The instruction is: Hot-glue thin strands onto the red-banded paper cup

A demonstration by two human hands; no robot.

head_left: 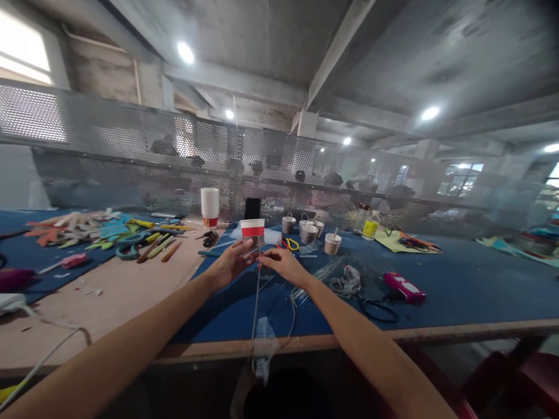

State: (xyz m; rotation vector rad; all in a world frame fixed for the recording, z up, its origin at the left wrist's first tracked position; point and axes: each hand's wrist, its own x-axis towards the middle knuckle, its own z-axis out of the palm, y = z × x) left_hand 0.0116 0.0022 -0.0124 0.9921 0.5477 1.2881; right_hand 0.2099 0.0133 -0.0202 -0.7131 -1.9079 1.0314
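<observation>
A small paper cup (252,230), white with a red band, is upright in front of me. My left hand (231,265) holds it low down, with fingers closed about its lower part, which they mostly hide. Beside it my right hand (285,265) pinches a thin pale cord (256,302) just below the cup. That cord hangs down past the table's front edge. Several small cord-wrapped cups (309,233) stand beyond my right hand, some with loop handles. Another wrapped cup (332,244) stands nearer, with a stick in it.
A stack of paper cups (210,205) and a dark phone (252,208) stand at the back. Scissors (127,244), markers and craft pieces lie left. Right are clear sticks (321,278), tangled cord (348,282), a magenta device (404,287) and a yellow-labelled bottle (371,226). A perforated screen (279,166) borders the table.
</observation>
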